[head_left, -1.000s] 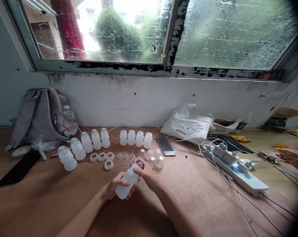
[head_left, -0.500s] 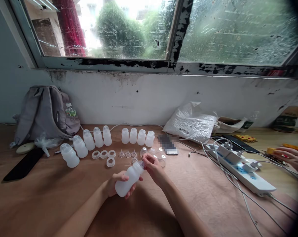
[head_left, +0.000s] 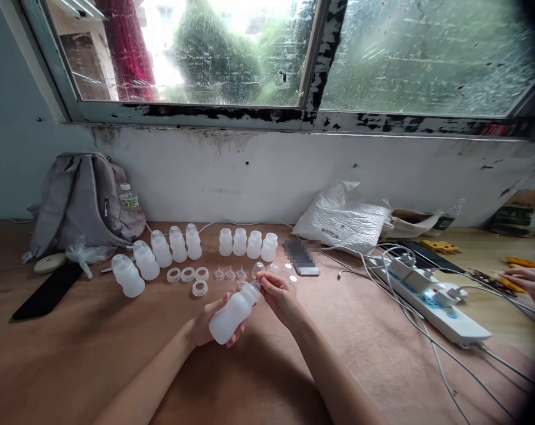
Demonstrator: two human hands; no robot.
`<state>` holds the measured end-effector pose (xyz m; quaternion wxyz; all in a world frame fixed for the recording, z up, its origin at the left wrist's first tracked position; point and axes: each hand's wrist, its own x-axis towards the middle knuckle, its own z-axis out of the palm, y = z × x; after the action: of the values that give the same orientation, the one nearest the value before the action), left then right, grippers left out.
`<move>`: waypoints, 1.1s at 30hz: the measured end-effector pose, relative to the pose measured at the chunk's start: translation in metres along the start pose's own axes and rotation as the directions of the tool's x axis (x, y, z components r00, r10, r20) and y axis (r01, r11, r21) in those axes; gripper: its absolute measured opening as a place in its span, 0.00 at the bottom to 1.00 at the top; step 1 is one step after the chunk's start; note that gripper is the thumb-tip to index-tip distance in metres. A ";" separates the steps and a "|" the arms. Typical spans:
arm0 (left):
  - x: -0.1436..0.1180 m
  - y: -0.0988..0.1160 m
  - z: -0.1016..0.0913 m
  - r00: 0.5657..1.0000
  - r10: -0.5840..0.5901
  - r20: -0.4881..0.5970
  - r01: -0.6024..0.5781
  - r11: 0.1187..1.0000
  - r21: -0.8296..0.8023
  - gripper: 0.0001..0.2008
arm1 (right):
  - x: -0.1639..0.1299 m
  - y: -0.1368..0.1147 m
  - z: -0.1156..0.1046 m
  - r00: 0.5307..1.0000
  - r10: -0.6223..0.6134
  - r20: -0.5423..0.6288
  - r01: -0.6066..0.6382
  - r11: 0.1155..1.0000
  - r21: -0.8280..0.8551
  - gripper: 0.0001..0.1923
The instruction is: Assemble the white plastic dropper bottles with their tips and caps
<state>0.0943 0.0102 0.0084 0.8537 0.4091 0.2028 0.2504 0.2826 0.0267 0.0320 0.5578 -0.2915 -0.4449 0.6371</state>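
Note:
A frosted baby bottle (head_left: 232, 316) lies tilted in my left hand (head_left: 201, 326), whose fingers wrap round its body. Its neck points up and right, towards my right hand (head_left: 283, 298). The fingers of that hand pinch the tip of a clear teat (head_left: 255, 288) at the bottle's top. Beyond the hands lie several white collar rings (head_left: 188, 274), small clear teats (head_left: 230, 274) and clear dome caps (head_left: 288, 270); my right hand partly hides the caps. Several bottles without tops (head_left: 240, 242) stand in a row behind them. Capped bottles (head_left: 162, 250) form a curved line on the left.
A phone (head_left: 305, 260) lies behind the caps, near a silver plastic bag (head_left: 342, 215). On the right are a white power strip (head_left: 431, 301) with plugs and cables, and another person's hand (head_left: 531, 284). A grey backpack (head_left: 84, 200) and a black flat object (head_left: 48, 292) are at left.
The bottle and both hands have shifted slightly up and right, with the right fingers still pinching the teat. The other person's hand has moved a little to the right.

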 end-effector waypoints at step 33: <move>-0.011 0.072 -0.019 0.634 0.760 -0.147 0.223 0.002 0.975 0.24 | 0.009 0.002 -0.013 0.963 -0.115 -0.243 0.128 0.991 0.038 0.10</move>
<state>0.0565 0.0540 0.0560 0.1131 0.7736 0.5130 0.3545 0.2912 0.0390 0.0254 0.6530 -0.3237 -0.3742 0.5735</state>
